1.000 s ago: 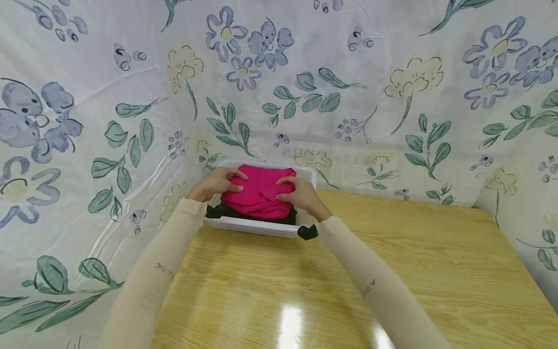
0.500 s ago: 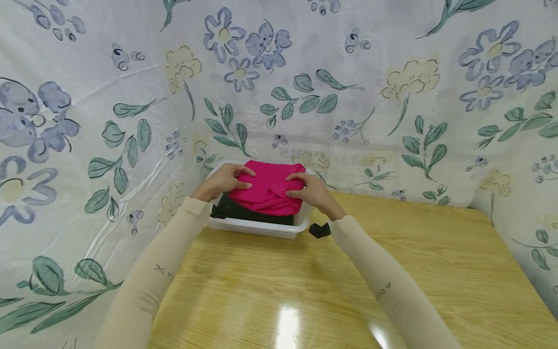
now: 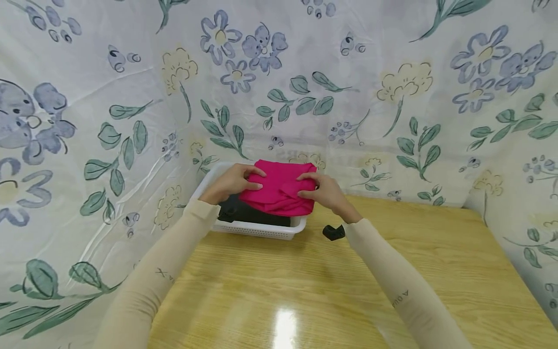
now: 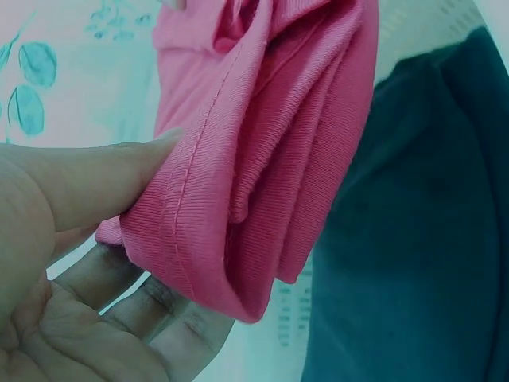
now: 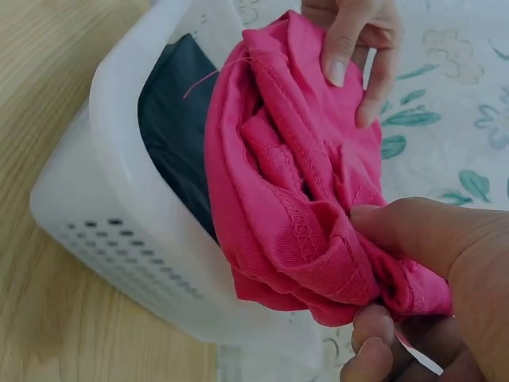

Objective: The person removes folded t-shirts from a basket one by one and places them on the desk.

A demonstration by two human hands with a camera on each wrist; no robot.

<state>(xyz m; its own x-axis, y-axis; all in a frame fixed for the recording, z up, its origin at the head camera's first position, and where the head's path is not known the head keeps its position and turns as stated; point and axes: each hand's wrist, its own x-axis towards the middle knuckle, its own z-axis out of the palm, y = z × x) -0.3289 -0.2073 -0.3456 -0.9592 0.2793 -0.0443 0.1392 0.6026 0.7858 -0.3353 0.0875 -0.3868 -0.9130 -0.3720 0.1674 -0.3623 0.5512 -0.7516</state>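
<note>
Closest to us were our cream sleeves (image 3: 401,276), reaching out over the wood-grain bench (image 3: 244,276), which had a bright patch of glare on it. A small black thing (image 3: 333,232) showed just beside the right cuff; we honestly can't tell what it was.

Next up, the white basket (image 3: 257,230), sitting on the bench toward the left, with rows of little holes in its wall. Inside we had a dark cloth (image 3: 253,213) lying pretty flat, partly hidden by what we were holding.

That was the pink cloth (image 3: 279,182), a folded bundle held over the basket and sticking out past its right end. Our left hand (image 3: 235,181) pinched one side and our right hand (image 3: 324,193) pinched the other, thumbs on top and fingers tucked underneath. The folds stacked up in several layers, with stitched hems, plus a loose thread (image 5: 199,84) poking out over the dark cloth.

Behind it all hung a floral sheet (image 3: 366,114), blue and yellow blooms with green leaves.
</note>
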